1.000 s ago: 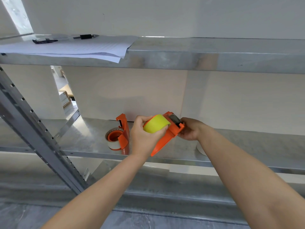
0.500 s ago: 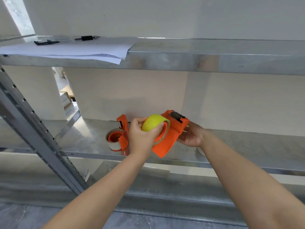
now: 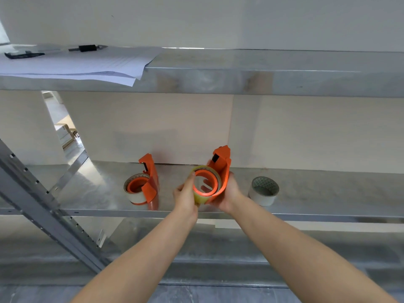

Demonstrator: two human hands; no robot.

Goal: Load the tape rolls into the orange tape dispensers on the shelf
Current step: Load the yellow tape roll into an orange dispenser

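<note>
1. A galvanised metal shelving unit (image 3: 262,71) filled the view, with a perforated diagonal brace (image 3: 43,206) crossing its left side.
2. Sheets of paper (image 3: 76,66) lay on the upper shelf, overhanging its front edge.
3. On the middle shelf (image 3: 328,193), the left hand (image 3: 185,197) and right hand (image 3: 229,193) met just above the front edge, left of centre.
4. The right hand was curled around the back and right side of an upright orange tape dispenser (image 3: 223,165). Its fingers showed through the open core.
5. The left hand clasped a yellowish tape roll (image 3: 200,199) by its left rim, thumb on the upper edge. The roll sat around the dispenser's orange hub, between the two hands.
6. Another orange dispenser (image 3: 150,178) stood on the shelf just left of the hands, carrying a white tape roll (image 3: 135,193).
7. A loose grey-white tape roll (image 3: 263,190) lay flat on the shelf near the right wrist, apart from it.
8. A black pen (image 3: 87,48) rested behind the paper.
</note>
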